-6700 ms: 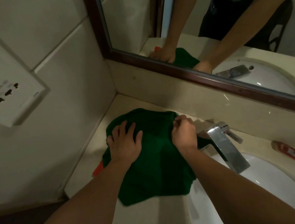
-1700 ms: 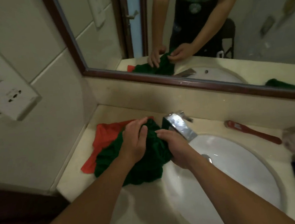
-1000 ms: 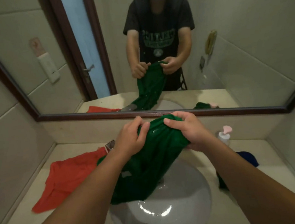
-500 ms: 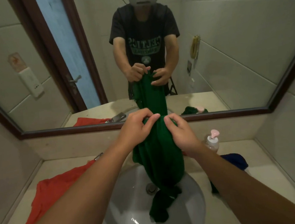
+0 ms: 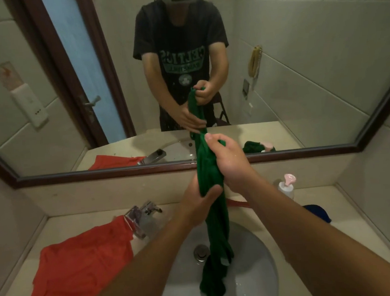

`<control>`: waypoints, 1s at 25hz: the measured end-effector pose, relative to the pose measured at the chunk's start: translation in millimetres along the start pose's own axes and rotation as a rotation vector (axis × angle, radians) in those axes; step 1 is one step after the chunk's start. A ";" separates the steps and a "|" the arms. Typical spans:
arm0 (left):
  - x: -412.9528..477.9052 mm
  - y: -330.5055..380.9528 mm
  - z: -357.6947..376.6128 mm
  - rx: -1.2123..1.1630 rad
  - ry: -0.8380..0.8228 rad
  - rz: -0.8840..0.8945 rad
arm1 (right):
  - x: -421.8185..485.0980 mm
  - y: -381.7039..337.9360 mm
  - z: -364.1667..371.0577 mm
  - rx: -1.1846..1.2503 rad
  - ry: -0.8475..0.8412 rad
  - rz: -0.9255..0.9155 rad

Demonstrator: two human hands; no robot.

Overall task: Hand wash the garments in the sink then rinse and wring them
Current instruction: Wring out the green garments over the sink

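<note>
I held the green garment (image 5: 218, 230) upright over the sink (image 5: 255, 248), bunched into a long rope. My right hand (image 5: 230, 166) gripped it near the top, fingers curled round the cloth, and the top end poked out above my knuckles in front of the mirror (image 5: 300, 81). My left hand (image 5: 197, 206) gripped it just below, thumb laid across the front and the other fingers wrapped behind. The two hands were close together, right above left. Below my left hand the cloth hung straight down, and its bottom end lay crumpled in the basin, just right of the drain (image 5: 201, 252). Water shone on the basin floor nearest me.

The red garment (image 5: 82, 268) lay spread on the counter (image 5: 55, 229) left of the sink, its far corner up against the tap (image 5: 141, 219). The tap stood at the sink's back left. On the right, a soap bottle (image 5: 287, 187) with a pink pump stood at the back of the counter, and a blue cloth (image 5: 317, 213) lay near it towards the wall. A red handle (image 5: 238, 202) showed just behind the green rope, between my wrists and the bottle; I could not tell what it belonged to.
</note>
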State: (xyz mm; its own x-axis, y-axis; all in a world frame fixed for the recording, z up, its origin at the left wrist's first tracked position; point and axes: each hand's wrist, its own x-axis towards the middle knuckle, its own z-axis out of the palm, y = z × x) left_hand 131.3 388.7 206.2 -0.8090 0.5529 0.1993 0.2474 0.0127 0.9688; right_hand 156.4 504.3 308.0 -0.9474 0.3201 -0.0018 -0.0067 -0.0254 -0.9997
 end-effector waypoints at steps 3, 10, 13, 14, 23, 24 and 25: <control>2.5 5.1 10.1 0.002 0.174 -0.088 | 12.0 5.4 1.4 -0.101 0.008 0.047; 17.5 36.0 2.9 -0.266 0.303 -0.461 | -41.2 105.2 -3.3 0.180 -0.009 0.142; 38.4 34.6 -9.5 -0.370 0.365 -0.610 | -60.0 122.7 9.5 0.128 -0.153 0.200; 42.1 30.8 -16.0 -0.440 0.333 -0.619 | -57.8 121.8 9.9 0.036 -0.136 0.188; -69.9 1.9 8.5 -0.209 0.033 -0.463 | -27.4 99.8 6.9 -0.082 -0.062 0.282; -73.0 1.0 13.3 -0.180 0.062 -0.434 | -24.1 96.5 5.7 -0.097 -0.064 0.284; -71.4 -1.9 15.0 -0.152 0.089 -0.418 | -20.2 94.9 2.8 -0.104 -0.072 0.277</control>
State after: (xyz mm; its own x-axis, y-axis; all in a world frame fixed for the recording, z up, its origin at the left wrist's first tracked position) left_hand 196.6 361.7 188.0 -0.8672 0.4525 -0.2080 -0.1858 0.0935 0.9781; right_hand 173.9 492.7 213.3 -0.9287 0.2466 -0.2770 0.2848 -0.0043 -0.9586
